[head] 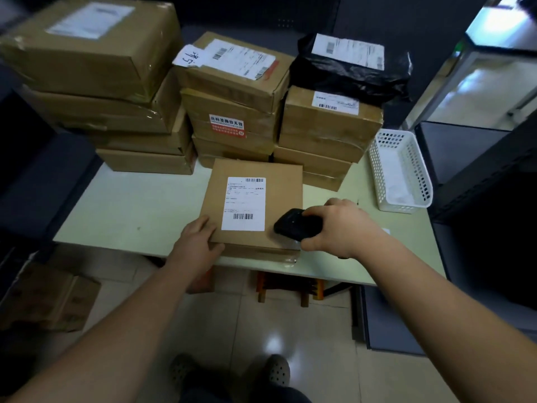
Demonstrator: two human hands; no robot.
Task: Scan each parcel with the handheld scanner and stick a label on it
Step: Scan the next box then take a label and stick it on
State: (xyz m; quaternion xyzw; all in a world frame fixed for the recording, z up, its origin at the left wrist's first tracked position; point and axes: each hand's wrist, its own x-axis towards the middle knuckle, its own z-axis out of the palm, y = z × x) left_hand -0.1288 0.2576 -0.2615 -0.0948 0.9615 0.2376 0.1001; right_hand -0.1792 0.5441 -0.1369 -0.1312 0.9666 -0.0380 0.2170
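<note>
Brown cardboard, the parcel (279, 199) lies flat at the near edge of the table (130, 210), just in front of the stacks. My left hand (197, 239) rests on its near left corner, fingers flat on top, steadying it. My right hand (340, 228) is wrapped round the black scanner (296, 225), held at the parcel's near right corner, beside the printed waybill (244, 203). I judge this one is at the scanning step; I see no added label on it, so sticking is left. One box (232, 82) atop the middle stack carries a handwritten slip (189, 56), perhaps finished; the other stacked parcels I cannot judge.
</note>
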